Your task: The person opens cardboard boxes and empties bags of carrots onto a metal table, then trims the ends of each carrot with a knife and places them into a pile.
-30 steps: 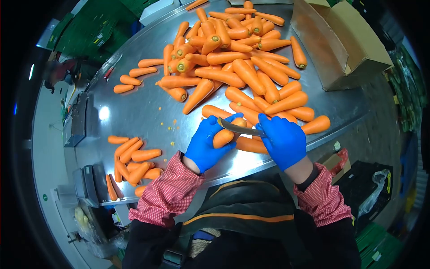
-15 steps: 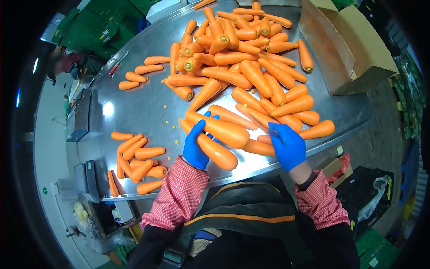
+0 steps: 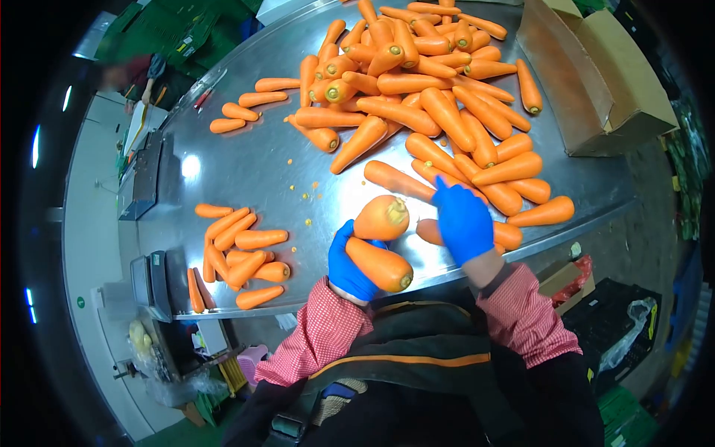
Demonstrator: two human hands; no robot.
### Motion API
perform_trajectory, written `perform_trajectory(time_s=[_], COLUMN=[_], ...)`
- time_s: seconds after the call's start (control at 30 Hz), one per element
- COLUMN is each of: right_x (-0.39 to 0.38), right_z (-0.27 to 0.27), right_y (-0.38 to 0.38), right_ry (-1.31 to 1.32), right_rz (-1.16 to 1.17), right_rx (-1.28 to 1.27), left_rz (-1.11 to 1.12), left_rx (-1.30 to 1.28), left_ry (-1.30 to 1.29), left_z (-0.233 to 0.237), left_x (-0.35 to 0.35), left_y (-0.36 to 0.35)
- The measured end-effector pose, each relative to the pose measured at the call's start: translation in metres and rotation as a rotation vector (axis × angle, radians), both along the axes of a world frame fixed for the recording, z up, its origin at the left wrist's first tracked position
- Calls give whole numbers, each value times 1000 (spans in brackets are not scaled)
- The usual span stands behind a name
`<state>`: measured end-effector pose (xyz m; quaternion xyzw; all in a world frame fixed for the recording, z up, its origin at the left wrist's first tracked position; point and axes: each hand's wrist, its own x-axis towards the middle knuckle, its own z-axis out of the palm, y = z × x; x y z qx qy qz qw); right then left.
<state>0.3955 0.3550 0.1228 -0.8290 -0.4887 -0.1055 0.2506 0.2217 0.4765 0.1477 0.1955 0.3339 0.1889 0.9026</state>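
Gripping two carrots (image 3: 378, 266) w/ our L hand (image 3: 347, 268), lower ctr of frame, we might drop one b/c they're bulky together; R hand (image 3: 465, 223): can't tell its grip.

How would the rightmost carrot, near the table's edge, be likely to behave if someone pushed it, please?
The rightmost carrot would probably roll, as its body looks rounded, and perhaps in a curve, since it tapers toward one end. It may also slide easily, because the metal table looks smooth and shiny. Its plump, straight shape suggests it is stiff.
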Motion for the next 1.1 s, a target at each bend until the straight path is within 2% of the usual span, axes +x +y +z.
perform_trajectory(time_s=[0.03,0.07,0.1,0.17,0.23,0.37,0.43,0.47,0.5,0.57,0.67,0.73,0.8,0.83,0.87,0.9,0.93,0.97,1.0,1.07,1.1], right_x=[12,23,26,17,-2,-28,-20,-15,-10,-7,-10,-14,-17,-17,-17,-17,-17,-18,-18,-18,-19], right_z=[-21,-34,-28,-5,15,30,17,16,16,12,6,7,7,8,9,11,14,16,19,22,22], right_y=[-7,-9,-4,-8,1,16,13,8,4,-6,-11,-12,-13,-14,-15,-18,-21,-24,-28,-39,-45], right_ry=[166,327,257,152,148,202,301,370,441,523,562,550,551,557,561,550,539,529,562,628,606], right_rz=[-65,-127,-76,16,82,119,39,4,-33,-73,-134,-134,-139,-142,-146,-157,-166,-173,-183,-205,-228], right_rx=[80,164,183,198,179,92,48,40,33,12,-20,37,63,62,62,79,96,112,121,142,120], left_rz=[-2,-114,-187,-81,86,168,109,196,256,84,17,92,-91,-232,-298,-528,-580,-703,-771,-1122,-1176], left_rx=[203,486,772,445,-141,14,251,285,354,553,1270,1905,1902,1805,2087,2074,2186,2374,2442,2378,2325], left_ry=[85,112,148,88,-71,30,-58,365,410,673,977,1148,813,605,268,119,156,283,363,520,492], left_z=[10,21,32,33,22,1,-80,-38,-25,-44,-52,-12,-35,-44,-41,-49,-90,-74,-75,-75,-65], left_x=[0,1,1,-11,-8,-35,-102,-101,-106,-153,-157,-98,-42,-9,27,55,77,91,102,117,118], left_y=[-2,4,9,14,32,64,147,146,159,224,237,204,173,146,120,101,85,65,56,58,59])
